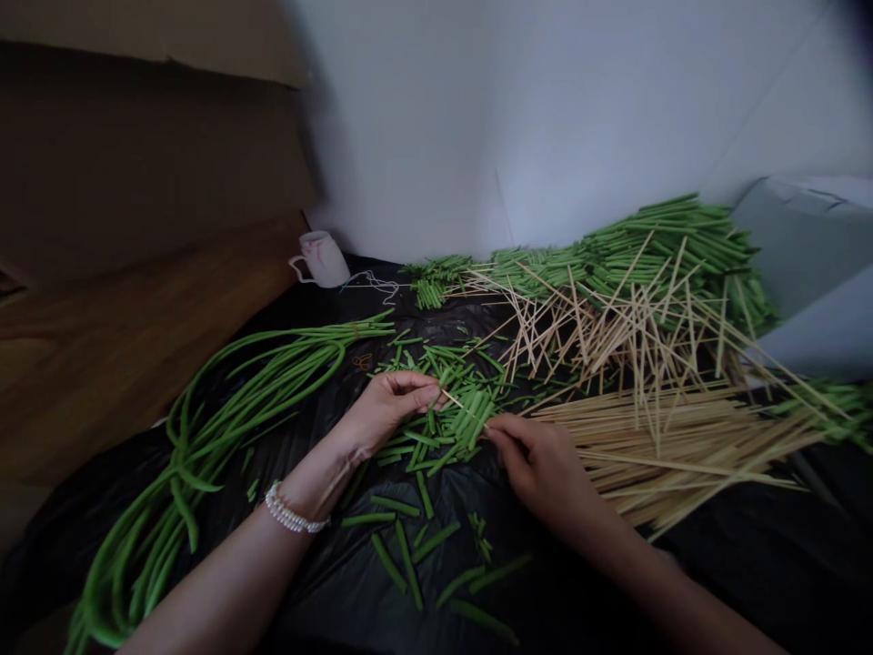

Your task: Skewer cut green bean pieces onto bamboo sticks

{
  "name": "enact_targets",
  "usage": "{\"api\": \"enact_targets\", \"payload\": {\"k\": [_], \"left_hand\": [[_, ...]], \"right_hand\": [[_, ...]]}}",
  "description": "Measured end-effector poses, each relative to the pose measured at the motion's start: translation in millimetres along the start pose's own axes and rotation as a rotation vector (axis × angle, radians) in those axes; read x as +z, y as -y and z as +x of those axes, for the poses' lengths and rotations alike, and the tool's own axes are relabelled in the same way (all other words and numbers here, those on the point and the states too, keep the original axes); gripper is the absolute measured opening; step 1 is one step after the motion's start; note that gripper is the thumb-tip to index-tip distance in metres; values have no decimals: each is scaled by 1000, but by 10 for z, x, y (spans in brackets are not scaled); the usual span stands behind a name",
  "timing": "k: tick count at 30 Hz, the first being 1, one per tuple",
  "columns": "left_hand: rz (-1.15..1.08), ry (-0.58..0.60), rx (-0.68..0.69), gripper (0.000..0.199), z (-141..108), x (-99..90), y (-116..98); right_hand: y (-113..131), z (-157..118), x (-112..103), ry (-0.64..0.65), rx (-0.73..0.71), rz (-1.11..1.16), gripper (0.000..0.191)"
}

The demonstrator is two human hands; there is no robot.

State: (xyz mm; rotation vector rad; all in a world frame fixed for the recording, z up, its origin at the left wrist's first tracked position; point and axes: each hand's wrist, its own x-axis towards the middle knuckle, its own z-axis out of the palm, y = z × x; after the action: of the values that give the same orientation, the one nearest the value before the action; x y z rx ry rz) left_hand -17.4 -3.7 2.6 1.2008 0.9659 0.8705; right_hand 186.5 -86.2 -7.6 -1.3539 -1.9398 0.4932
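A thin wooden skewer (pixel 453 400) runs between my two hands. Several cut pieces of green long bean (pixel 472 418) sit side by side across it. At the skewer's left end, the thumb and forefinger of my left hand (pixel 392 405) pinch together; whether a bean piece is also between them I cannot tell. My right hand (pixel 536 459) grips the other end, close to the row of pieces. Beneath and around both hands lies a loose heap of cut bean pieces (pixel 416 446). More single pieces (pixel 409 559) are scattered nearer to me.
Whole long beans (pixel 273 364) lie bundled on the left of the black plastic sheet (pixel 306 582). On the right are loose bare skewers (pixel 655 446), with stacked skewered beans (pixel 668 255) behind. A white mug (pixel 324 261) and string (pixel 382 284) stand at the back by the white wall (pixel 423 127).
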Motion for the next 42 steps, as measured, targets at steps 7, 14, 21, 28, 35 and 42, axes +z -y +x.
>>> {"api": "enact_targets", "payload": {"k": [7, 14, 21, 28, 35, 42], "left_hand": [[50, 44, 14, 19, 2, -7, 14], [61, 42, 20, 19, -7, -8, 44], [110, 47, 29, 20, -10, 18, 34], [86, 56, 11, 21, -13, 26, 34], [44, 85, -51, 19, -13, 61, 87], [74, 52, -19, 19, -29, 97, 36]], "right_hand": [[-48, -64, 35, -82, -120, -265, 28], [2, 22, -19, 75, 112, 130, 25], [-40, -53, 49, -71, -88, -226, 24], [-15, 15, -3, 38, 80, 66, 23], [-20, -42, 55, -7, -58, -76, 22], [29, 55, -30, 137, 206, 312, 27]]}}
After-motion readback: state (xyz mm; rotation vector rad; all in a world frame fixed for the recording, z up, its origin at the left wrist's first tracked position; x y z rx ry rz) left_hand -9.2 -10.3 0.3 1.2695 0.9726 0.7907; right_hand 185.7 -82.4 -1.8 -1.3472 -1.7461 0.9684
